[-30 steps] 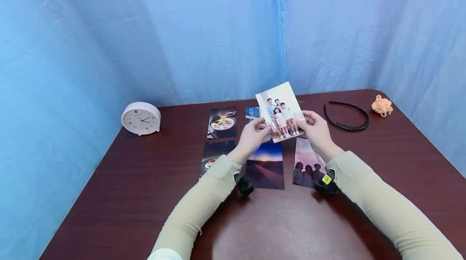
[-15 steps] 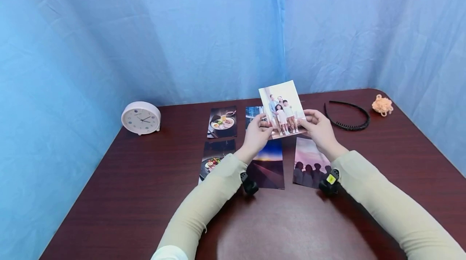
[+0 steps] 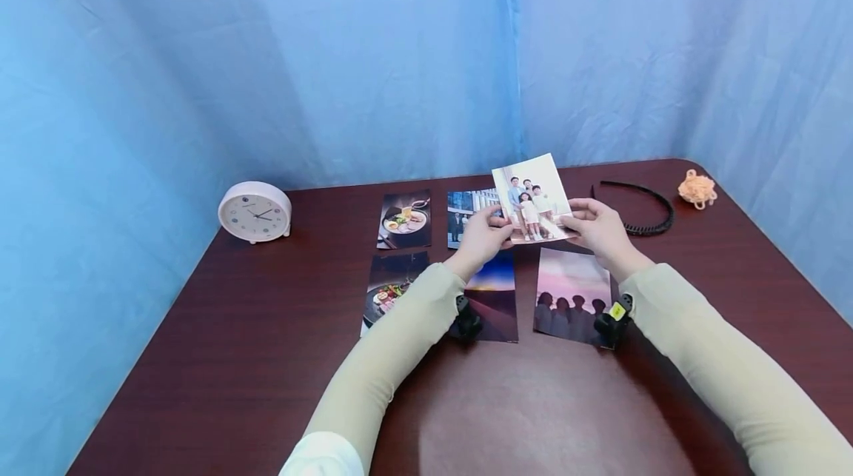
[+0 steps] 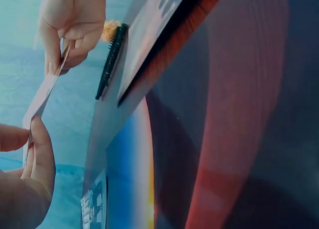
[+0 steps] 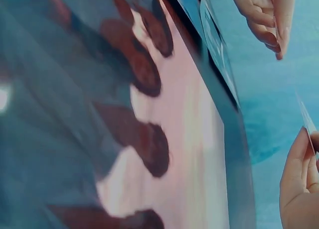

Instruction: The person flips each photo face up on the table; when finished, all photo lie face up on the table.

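Observation:
Both hands hold up a family photo (image 3: 531, 198) with a white border, raised above the table and tilted toward the head camera. My left hand (image 3: 481, 240) pinches its lower left corner, and my right hand (image 3: 600, 233) pinches the lower right one. Edge-on, the photo (image 4: 42, 97) shows as a thin strip in the left wrist view. Below the hands lie a sunset road photo (image 3: 494, 298), partly covered by the left wrist, and a pink photo with silhouettes (image 3: 571, 287). Behind the left hand lies a photo of people by a building (image 3: 461, 211), partly hidden.
Two food photos lie to the left, a noodle bowl photo (image 3: 404, 220) behind a dark plate photo (image 3: 393, 287). A white clock (image 3: 255, 212) stands at the far left. A black headband (image 3: 649, 220) and a peach knotted ornament (image 3: 697, 189) lie at the back right of the brown table (image 3: 266, 357).
Both hands have carried the family photo to the right. More of the building photo and of the pink silhouette photo shows now.

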`<state>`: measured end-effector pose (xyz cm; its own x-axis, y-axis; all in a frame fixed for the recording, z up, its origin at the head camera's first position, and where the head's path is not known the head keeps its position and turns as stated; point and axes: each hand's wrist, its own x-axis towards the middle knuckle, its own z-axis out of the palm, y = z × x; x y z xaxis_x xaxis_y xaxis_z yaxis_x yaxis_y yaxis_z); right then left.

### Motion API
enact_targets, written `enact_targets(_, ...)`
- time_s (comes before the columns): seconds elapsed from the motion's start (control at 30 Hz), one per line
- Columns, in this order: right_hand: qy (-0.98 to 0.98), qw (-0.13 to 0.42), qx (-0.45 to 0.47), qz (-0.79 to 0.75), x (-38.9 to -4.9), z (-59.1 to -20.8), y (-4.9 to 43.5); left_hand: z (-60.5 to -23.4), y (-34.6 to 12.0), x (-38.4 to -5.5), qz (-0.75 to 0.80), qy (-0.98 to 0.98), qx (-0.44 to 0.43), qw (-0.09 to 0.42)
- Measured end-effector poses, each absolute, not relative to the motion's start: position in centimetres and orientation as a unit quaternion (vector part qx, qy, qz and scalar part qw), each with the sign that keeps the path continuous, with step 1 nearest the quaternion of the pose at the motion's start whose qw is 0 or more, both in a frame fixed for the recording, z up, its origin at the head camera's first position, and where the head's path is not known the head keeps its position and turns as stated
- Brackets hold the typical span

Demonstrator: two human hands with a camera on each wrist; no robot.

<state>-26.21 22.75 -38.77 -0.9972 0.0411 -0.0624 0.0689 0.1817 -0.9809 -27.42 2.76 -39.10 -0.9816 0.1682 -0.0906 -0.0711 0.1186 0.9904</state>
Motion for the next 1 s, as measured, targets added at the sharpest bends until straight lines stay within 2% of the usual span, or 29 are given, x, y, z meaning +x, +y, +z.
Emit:
enact_targets(0.27, 0.802, 0.017, 0.081, -0.591, -27.1, -38.9, 23.4, -39.7, 4.0, -28.5, 0.658, 0.742, 0.038, 0.122)
enact_targets(0.6, 0.840, 0.055, 0.068, -0.535, -28.4, -39.3, 24.1, -40.2, 5.0, -29.2, 0.609, 0.788, 0.012, 0.091)
enact_targets(1.0, 0.864, 0.112, 0.059, -0.488, -28.9, -39.5, 24.5, -41.1, 5.4, -29.5, 0.601, 0.792, 0.005, 0.105)
